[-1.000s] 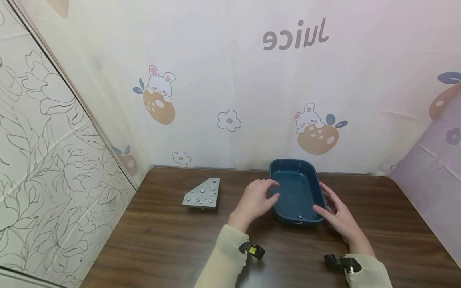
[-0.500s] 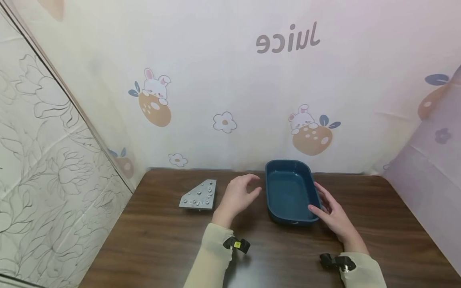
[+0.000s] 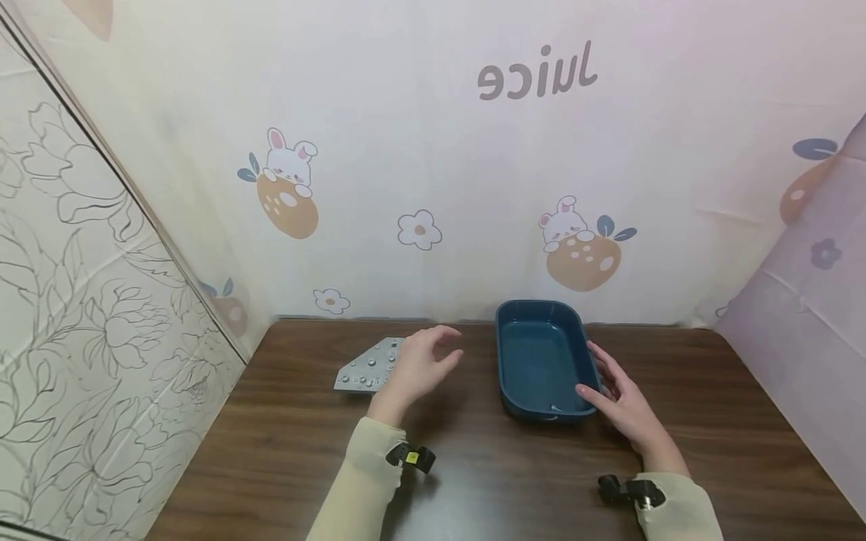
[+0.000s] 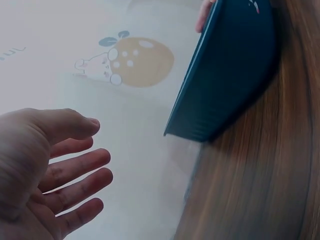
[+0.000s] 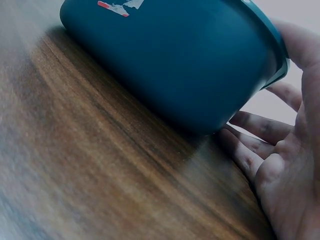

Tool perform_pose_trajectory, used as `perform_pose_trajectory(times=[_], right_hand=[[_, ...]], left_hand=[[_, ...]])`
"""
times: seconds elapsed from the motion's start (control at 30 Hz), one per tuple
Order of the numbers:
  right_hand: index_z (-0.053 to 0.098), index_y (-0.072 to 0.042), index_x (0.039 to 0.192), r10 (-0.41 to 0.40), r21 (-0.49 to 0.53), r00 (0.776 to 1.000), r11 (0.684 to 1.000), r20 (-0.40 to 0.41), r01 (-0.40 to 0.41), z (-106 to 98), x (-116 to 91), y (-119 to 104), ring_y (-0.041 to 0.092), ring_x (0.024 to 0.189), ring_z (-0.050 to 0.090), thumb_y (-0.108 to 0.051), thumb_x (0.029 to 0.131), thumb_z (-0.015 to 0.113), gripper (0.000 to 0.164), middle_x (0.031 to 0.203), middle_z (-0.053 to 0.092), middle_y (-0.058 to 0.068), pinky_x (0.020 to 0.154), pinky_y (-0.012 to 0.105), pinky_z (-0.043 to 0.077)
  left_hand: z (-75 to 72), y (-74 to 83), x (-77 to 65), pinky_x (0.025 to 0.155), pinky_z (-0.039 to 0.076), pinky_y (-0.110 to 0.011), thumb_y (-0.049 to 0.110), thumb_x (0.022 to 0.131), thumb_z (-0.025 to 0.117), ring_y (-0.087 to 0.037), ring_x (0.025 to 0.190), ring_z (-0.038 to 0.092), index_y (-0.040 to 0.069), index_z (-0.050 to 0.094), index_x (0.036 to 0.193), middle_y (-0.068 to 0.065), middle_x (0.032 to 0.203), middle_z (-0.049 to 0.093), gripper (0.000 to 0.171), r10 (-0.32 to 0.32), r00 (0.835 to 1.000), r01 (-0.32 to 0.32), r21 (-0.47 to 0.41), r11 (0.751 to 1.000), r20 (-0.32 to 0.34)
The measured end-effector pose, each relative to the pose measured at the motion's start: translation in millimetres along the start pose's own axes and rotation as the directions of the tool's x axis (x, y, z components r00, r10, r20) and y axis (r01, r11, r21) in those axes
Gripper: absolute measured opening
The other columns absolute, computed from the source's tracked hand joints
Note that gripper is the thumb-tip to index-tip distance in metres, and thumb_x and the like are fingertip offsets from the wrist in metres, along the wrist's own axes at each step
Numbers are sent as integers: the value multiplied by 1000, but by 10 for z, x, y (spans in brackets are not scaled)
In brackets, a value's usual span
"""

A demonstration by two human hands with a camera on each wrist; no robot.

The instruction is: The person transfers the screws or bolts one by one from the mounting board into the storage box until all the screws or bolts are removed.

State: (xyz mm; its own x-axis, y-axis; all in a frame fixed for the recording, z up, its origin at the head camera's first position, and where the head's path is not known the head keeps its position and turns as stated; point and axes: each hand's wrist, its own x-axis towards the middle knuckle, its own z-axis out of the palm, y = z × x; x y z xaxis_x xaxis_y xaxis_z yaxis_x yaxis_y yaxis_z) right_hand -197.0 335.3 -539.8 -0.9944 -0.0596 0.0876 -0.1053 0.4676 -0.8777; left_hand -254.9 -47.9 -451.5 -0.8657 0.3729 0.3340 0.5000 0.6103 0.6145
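Observation:
A dark teal rectangular plastic tray (image 3: pixel 541 361) with rounded corners stands on the table in the head view. My right hand (image 3: pixel 628 409) holds its right side, thumb over the rim and fingers along the outer wall; the right wrist view shows this grip low on the teal wall (image 5: pixel 180 65). My left hand (image 3: pixel 418 367) hovers left of the tray, fingers spread and loosely bent around nothing, as the left wrist view also shows. Behind it, partly covered, lies a grey angular plate (image 3: pixel 361 372) with several small round studs.
The brown wood-grain table (image 3: pixel 271 458) ends at the back against a light curtain (image 3: pixel 365 173) printed with rabbits and fruit. A flower-line panel (image 3: pixel 101 323) borders the left. A torn label (image 5: pixel 122 6) clings to the tray's outer wall.
My left hand has moved left, away from the tray's left rim to in front of the grey plate. My right hand stays on the tray. The head view has shifted slightly.

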Motion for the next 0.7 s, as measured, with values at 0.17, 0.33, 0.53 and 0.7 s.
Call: perform_pose_trajectory(times=[0.17,0.33,0.53,0.7], right_hand=[[16,-40,161,0,2,1000,1000,0,0,-5,-3,0,46,144,27,-30,99,66,80,161,27,21,107,73,27],[16,-41,161,11,19,1000,1000,7,-11,-13,-2,-9,47,144,26,-29,99,66,81,162,25,22,107,75,25],[15,-41,160,17,23,1000,1000,9,-17,-11,-5,-21,47,144,26,-30,99,66,81,162,25,22,107,75,25],[15,-41,161,14,15,1000,1000,6,-14,-1,-7,-27,47,144,26,-30,99,66,81,162,25,22,107,75,25]], left_hand=[[-100,-82,-41,93,53,-39,26,94,73,-18,110,65,16,68,123,1,118,72,31,-5,1000,5,20,1000,-8],[-183,-160,-100,95,51,-43,24,94,72,-23,113,65,15,68,122,-3,119,71,30,-23,1000,23,32,999,2],[-252,-245,-164,96,50,-44,24,93,73,-21,111,65,15,69,121,-1,118,72,29,-22,1000,23,72,997,-11],[-317,-306,-209,93,52,-42,24,93,73,-19,110,65,17,69,120,1,118,72,29,-16,1000,18,100,995,-27]])
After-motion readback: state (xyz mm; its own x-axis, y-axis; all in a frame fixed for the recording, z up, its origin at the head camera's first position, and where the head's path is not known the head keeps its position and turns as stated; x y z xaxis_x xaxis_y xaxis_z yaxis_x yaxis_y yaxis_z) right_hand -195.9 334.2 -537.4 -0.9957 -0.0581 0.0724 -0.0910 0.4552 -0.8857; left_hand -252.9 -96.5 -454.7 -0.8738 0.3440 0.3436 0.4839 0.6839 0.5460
